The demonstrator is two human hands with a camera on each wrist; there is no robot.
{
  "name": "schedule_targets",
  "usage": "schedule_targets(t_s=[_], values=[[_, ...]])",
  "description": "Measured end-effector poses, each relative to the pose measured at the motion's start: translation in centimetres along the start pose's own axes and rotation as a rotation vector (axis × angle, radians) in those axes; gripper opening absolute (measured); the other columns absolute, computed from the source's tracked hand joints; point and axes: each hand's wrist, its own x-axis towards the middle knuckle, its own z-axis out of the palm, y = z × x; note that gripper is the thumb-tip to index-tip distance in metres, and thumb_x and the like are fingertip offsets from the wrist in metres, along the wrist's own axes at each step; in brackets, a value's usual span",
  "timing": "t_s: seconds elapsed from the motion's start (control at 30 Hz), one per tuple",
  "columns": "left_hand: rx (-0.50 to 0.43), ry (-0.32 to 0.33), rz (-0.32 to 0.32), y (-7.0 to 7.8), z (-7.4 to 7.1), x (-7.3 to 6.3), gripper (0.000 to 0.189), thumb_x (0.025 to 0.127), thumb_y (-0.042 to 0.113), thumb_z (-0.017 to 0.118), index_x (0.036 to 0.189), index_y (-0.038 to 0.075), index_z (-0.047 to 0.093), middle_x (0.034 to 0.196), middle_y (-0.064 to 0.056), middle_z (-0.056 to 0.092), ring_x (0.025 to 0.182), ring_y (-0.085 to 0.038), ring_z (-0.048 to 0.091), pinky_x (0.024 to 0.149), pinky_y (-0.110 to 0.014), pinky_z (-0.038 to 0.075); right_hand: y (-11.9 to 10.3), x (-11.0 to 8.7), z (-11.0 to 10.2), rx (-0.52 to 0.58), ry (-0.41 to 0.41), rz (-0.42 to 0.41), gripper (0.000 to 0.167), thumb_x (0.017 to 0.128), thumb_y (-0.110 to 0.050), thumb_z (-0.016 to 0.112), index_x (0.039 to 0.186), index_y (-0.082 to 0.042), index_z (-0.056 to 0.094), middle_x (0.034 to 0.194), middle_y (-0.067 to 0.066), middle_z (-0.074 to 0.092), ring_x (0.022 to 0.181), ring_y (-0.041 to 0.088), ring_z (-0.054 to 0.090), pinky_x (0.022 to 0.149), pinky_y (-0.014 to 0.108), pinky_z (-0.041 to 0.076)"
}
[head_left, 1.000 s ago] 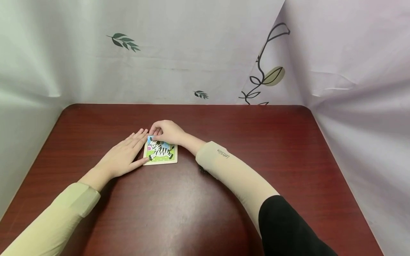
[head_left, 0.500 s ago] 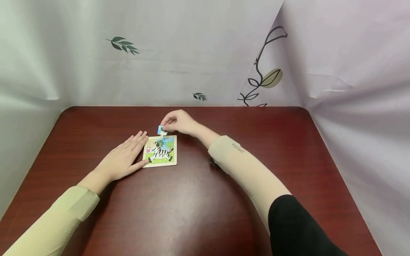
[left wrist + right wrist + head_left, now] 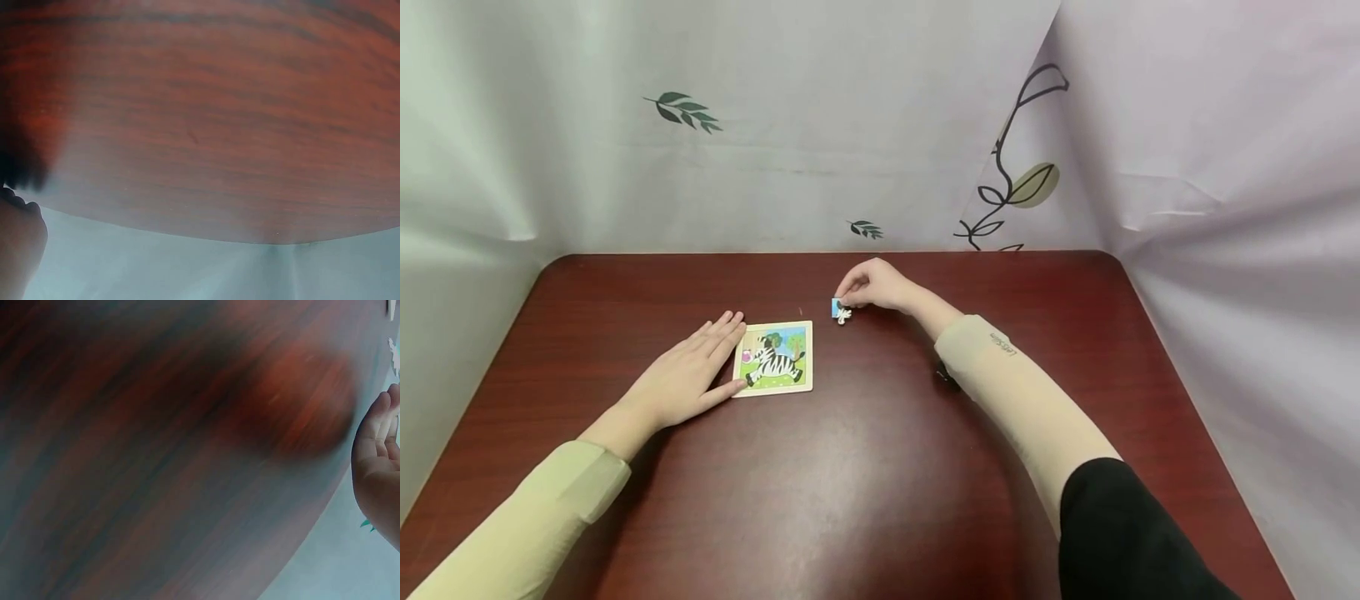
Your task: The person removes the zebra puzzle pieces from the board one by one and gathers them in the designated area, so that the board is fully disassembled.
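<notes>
Puzzle piece (image 3: 836, 308) pinched in right hand (image 3: 880, 285), off the zebra board (image 3: 778, 360)

We had the right grip clamped on the piece between thumb and fingertips, at the board's 2 o'clock, near but apart. Couldn't tell if it touched the bench (image 3: 865, 467). Board lay flat, pale patch toward its 10 o'clock. Our left hand (image 3: 685, 377) lay palm-down at the board's 9 o'clock: grip apart, fingers straight, thumb at its 8 o'clock corner. Leaf-printed fabric (image 3: 760, 167) hung at 12 o'clock.

Puzzle piece (image 3: 837, 309) partly behind fingers (image 3: 855, 296)
</notes>
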Motion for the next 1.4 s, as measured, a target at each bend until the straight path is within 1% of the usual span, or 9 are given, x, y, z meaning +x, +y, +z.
schedule_targets(t_s=[0.17, 0.4, 0.5, 0.83, 1.13, 1.27, 1.4], values=[[0.005, 0.006, 0.012, 0.0, -0.1, 0.0, 0.086, 0.101, 0.044, 0.067, 0.162, -0.006, 0.034, 0.171, -0.025, 0.032, 0.162, -0.04, 0.028, 0.137, -0.024, -0.003, 0.9, -0.4, -0.5, -0.066, -0.019, -0.017, 0.011, 0.095, -0.003, 0.077, 0.104, 0.001, 0.081, 0.092, 0.01, 0.079, 0.076, 0.007, 0.067, 0.073, 0.02, 0.059], [0.006, 0.01, 0.013, 0.0, 0.0, 0.0, 0.085, 0.101, 0.044, 0.067, 0.162, -0.007, 0.033, 0.171, -0.025, 0.032, 0.162, -0.04, 0.029, 0.139, -0.029, 0.003, 1.2, -0.8, -0.8, -0.208, 0.004, -0.055, 0.01, 0.093, -0.003, 0.077, 0.101, 0.0, 0.082, 0.093, 0.011, 0.079, 0.081, 0.011, 0.068, 0.074, 0.018, 0.053], [0.006, 0.007, 0.01, 0.0, 0.1, -0.1, 0.086, 0.102, 0.044, 0.067, 0.162, -0.006, 0.033, 0.171, -0.025, 0.032, 0.162, -0.04, 0.028, 0.139, -0.03, 0.003, 1.4, -1.1, -0.8, -0.24, 0.005, -0.055, 0.009, 0.093, -0.005, 0.078, 0.1, -0.001, 0.082, 0.093, 0.011, 0.079, 0.082, 0.014, 0.068, 0.075, 0.018, 0.053], [0.01, 0.024, 0.014, 0.0, 0.1, -0.2, 0.085, 0.101, 0.043, 0.068, 0.161, -0.007, 0.034, 0.171, -0.025, 0.032, 0.162, -0.04, 0.029, 0.138, -0.026, -0.001, 1.7, -1.7, -0.6, -0.278, 0.05, -0.067, 0.008, 0.093, -0.008, 0.078, 0.098, -0.003, 0.082, 0.09, 0.009, 0.078, 0.08, 0.013, 0.067, 0.075, 0.02, 0.054], [0.007, 0.015, 0.009, 0.2, 0.0, -0.3, 0.086, 0.101, 0.044, 0.067, 0.162, -0.007, 0.034, 0.171, -0.025, 0.032, 0.162, -0.04, 0.029, 0.138, -0.027, -0.001, 1.9, -1.9, -0.4, -0.294, 0.054, -0.06, 0.009, 0.092, -0.009, 0.08, 0.099, -0.003, 0.082, 0.09, 0.009, 0.079, 0.081, 0.014, 0.069, 0.076, 0.02, 0.056], [0.012, 0.021, 0.016, 0.3, 0.0, -0.2, 0.086, 0.101, 0.044, 0.067, 0.162, -0.007, 0.034, 0.171, -0.026, 0.032, 0.162, -0.04, 0.029, 0.138, -0.028, 0.0, 2.0, -1.9, -0.5, -0.295, 0.055, -0.065, 0.009, 0.093, -0.009, 0.08, 0.099, -0.003, 0.081, 0.091, 0.01, 0.079, 0.083, 0.016, 0.071, 0.078, 0.02, 0.057], [0.02, 0.035, 0.02, 0.2, 0.0, -0.1, 0.086, 0.1, 0.043, 0.068, 0.161, -0.007, 0.035, 0.17, -0.026, 0.034, 0.162, -0.039, 0.03, 0.139, -0.032, 0.005, 1.7, -1.8, -0.5, -0.295, 0.062, -0.082, 0.009, 0.093, -0.008, 0.077, 0.1, -0.003, 0.082, 0.093, 0.011, 0.08, 0.084, 0.018, 0.072, 0.079, 0.021, 0.057]])
